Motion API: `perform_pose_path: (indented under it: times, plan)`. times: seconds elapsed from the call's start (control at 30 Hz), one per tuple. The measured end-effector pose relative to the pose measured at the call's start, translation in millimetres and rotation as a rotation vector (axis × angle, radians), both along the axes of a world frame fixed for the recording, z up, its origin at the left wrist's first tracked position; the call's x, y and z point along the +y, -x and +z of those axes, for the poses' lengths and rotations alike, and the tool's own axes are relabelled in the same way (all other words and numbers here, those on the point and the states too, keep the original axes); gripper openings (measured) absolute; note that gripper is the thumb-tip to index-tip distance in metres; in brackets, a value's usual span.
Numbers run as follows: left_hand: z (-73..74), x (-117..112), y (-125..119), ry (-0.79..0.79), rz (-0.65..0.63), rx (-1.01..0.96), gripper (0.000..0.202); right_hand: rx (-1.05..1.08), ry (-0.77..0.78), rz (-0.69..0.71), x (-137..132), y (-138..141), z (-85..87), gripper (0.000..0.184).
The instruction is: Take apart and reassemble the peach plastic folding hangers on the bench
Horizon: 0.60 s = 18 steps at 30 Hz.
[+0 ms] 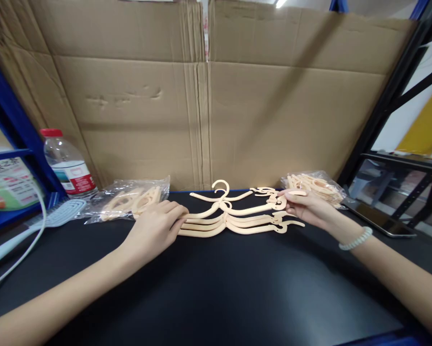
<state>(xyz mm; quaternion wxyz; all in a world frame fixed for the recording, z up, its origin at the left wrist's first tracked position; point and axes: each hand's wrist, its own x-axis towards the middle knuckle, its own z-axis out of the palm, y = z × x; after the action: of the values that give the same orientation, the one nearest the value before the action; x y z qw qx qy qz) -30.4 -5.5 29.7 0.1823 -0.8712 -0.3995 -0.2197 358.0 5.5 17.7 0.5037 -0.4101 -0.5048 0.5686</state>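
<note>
Several cream plastic hangers (234,214) lie stacked on the black table top (216,288), hooks pointing to the cardboard wall. My left hand (156,228) is closed over the left ends of the stack. My right hand (306,206), with a white bead bracelet at the wrist, pinches the right ends of the same stack.
A clear bag of hangers (129,199) lies behind my left hand, another bag (315,186) behind my right. A water bottle with a red cap (68,166), a pale comb-like item (62,213) and a white cable (28,240) are at the left. A tablet (378,218) lies at the right. Cardboard (201,96) closes the back.
</note>
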Motion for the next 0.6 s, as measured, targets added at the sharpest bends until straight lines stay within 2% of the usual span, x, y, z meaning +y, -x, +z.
perform_pose_path:
  times: [0.13,0.3,0.43,0.6]
  plan:
    - [3.5,-2.5,0.9,0.027,0.0,0.141,0.028,-0.284,-0.045,0.026,0.9,-16.8,7.5,0.03]
    - [4.7,-8.3,-2.1,0.073,-0.013,0.217,0.025,-0.715,-0.23,0.138,-3.3,-23.3,20.2,0.028]
    - [4.4,-12.2,-4.9,0.128,-0.057,0.22,0.019,-0.887,-0.299,0.233,-4.5,-25.2,23.2,0.028]
    - [2.2,-13.6,-6.1,0.194,-0.097,0.199,0.015,-1.047,-0.302,0.328,-1.4,-26.2,16.3,0.028]
